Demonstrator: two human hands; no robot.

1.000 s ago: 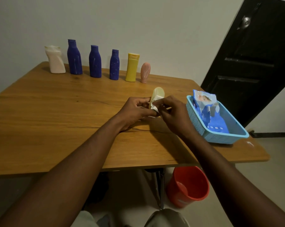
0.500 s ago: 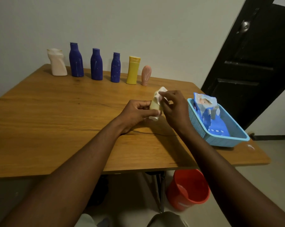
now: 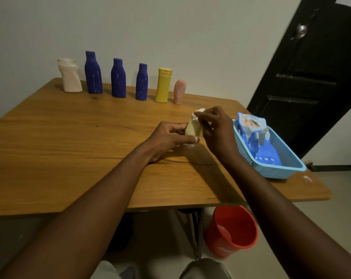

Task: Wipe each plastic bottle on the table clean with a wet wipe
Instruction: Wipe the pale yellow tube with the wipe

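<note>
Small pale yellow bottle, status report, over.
Left hand grips small pale yellow plastic bottle. Right hand pinches white wet wipe on its top. Nothing in the way.

1. The small pale-yellow plastic bottle [image 3: 191, 130] shows only its middle. The crumpled white wet wipe [image 3: 197, 117] covers its top, and the left grip [image 3: 168, 138] hides its lower end.
2. Most of the wipe is tucked under the right grip [image 3: 216, 131], whose palm faces away.
3. The blue wet-wipe packet [image 3: 251, 128] stands in the light-blue plastic basket [image 3: 243, 147]. Its print is too small to read, and its base is hidden behind the basket wall.
4. The brown wooden tabletop [image 3: 69, 148] is cut off at the left edge.
5. The red plastic bucket [image 3: 227, 244] beneath is blurred, and its contents cannot be told.
6. The black door [image 3: 311, 87] runs out at the top and right edges.
</note>
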